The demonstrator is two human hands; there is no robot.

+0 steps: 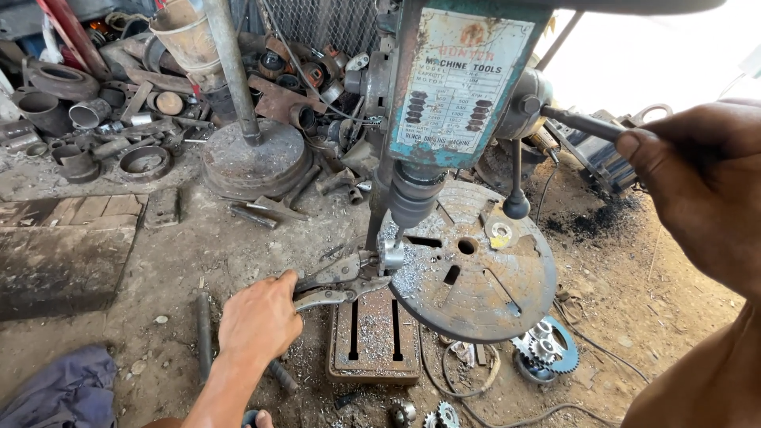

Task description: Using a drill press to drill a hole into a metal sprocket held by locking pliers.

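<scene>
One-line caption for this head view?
Left hand grips locking pliers at drill press table; right hand holds feed handle.

The right hand (697, 182) is cut off by the frame's right edge; the drill bit is hidden behind the chuck (412, 202); the small workpiece (391, 255) in the locking pliers (337, 285) is too small to identify

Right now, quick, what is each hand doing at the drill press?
Left hand: closed around the handles of the locking pliers, which clamp a small metal part under the drill.
Right hand: closed on the feed lever.
</scene>
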